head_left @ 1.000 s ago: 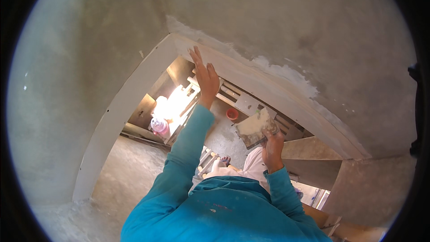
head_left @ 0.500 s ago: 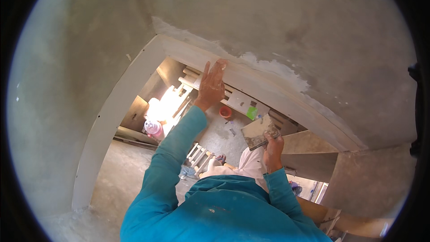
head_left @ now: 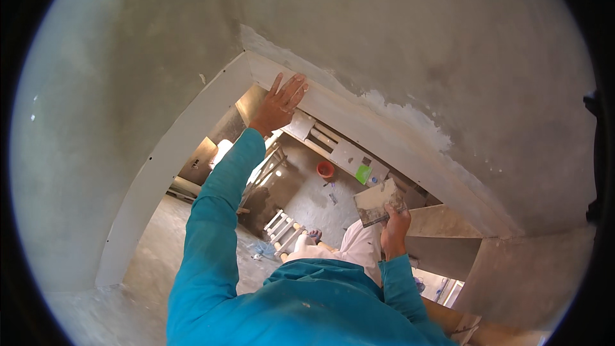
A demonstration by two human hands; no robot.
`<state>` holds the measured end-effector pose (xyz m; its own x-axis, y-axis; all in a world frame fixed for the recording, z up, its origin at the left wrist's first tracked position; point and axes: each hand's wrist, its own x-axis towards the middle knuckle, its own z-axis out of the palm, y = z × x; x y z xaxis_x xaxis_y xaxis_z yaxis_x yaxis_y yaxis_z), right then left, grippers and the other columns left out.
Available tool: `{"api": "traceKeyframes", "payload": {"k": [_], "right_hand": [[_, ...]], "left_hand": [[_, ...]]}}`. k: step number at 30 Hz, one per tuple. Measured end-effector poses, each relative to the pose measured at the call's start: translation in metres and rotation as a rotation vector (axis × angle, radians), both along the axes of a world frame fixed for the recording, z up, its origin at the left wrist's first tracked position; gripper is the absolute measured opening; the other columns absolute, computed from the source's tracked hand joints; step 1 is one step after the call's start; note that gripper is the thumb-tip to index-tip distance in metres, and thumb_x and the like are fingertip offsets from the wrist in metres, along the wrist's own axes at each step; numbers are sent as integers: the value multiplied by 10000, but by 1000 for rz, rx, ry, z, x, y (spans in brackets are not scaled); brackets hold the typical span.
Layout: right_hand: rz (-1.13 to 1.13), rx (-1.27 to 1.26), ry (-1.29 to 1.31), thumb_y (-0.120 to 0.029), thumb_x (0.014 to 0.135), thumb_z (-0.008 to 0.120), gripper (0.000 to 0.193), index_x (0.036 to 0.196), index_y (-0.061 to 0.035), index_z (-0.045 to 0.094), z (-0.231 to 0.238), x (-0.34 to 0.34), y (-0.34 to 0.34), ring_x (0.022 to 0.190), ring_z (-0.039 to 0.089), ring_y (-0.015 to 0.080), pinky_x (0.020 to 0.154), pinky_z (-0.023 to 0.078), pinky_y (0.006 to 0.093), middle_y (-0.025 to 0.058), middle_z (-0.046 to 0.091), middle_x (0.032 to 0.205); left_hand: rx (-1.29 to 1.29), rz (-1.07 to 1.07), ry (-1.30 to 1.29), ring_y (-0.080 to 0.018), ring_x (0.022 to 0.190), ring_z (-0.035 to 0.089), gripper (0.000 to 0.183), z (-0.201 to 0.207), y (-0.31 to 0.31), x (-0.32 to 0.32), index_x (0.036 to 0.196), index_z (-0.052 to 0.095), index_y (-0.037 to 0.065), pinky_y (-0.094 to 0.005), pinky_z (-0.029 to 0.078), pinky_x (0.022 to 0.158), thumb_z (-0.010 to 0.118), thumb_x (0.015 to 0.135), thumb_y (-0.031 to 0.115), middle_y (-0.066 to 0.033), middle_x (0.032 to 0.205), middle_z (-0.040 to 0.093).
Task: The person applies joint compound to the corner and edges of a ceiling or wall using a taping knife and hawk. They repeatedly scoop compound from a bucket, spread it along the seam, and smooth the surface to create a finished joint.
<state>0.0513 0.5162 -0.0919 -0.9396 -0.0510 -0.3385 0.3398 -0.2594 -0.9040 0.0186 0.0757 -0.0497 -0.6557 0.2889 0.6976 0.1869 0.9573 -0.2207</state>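
My left hand (head_left: 280, 104) reaches up to a white trim strip (head_left: 339, 99) near its far left corner. Its fingers are stretched out and apart, lying against the strip, with nothing held. Pale filler (head_left: 410, 118) spreads unevenly along the strip's upper edge and onto the grey wall (head_left: 416, 25). Lower down on the right, my right hand (head_left: 395, 227) grips a flat rectangular putty board (head_left: 375, 201) by its right side. Its pale face has dark grey smears along the near and right edges. Whether a thin blade lies with the board I cannot tell.
Through the framed opening, far below, a red bucket (head_left: 325, 169) stands on the grey floor (head_left: 307, 195). Beside it runs a slatted white plank (head_left: 349, 157) bearing a bright green item (head_left: 363, 174). A light wooden ladder (head_left: 282, 230) is near my feet. White trim (head_left: 154, 160) continues down the left.
My left hand has shifted left along the strip toward the corner, its fingers spreading wider. My right hand keeps hold of the putty board, slightly lower and to the right in view.
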Motion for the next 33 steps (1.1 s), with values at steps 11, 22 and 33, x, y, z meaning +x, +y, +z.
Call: {"api": "traceKeyframes", "payload": {"k": [11, 22, 33], "right_hand": [[-77, 13, -39, 23, 879, 607, 372, 1243, -51, 588, 12, 2, 17, 1003, 642, 199, 832, 551, 345, 68, 639, 1161], [-18, -12, -27, 11, 873, 620, 359, 1223, -62, 598, 5, 3, 11, 972, 640, 174, 804, 539, 326, 37, 649, 1121], [77, 0, -3, 25, 866, 606, 391, 1251, -40, 588, 4, 8, -6, 982, 651, 183, 792, 557, 317, 52, 652, 1139]], "left_hand": [[-191, 222, -186, -298, 1475, 255, 701, 18, -65, 20, 1448, 432, 84, -519, 209, 1227, 603, 773, -1, -148, 1566, 298], [440, 302, 136, -347, 1492, 189, 695, 8, -38, 23, 1486, 309, -51, -469, 160, 1242, 495, 818, -11, -225, 1578, 253], [919, 167, 478, -472, 1244, 428, 643, 21, 11, -32, 1380, 303, -97, -509, 322, 1099, 419, 747, -99, -312, 1316, 424]]}}
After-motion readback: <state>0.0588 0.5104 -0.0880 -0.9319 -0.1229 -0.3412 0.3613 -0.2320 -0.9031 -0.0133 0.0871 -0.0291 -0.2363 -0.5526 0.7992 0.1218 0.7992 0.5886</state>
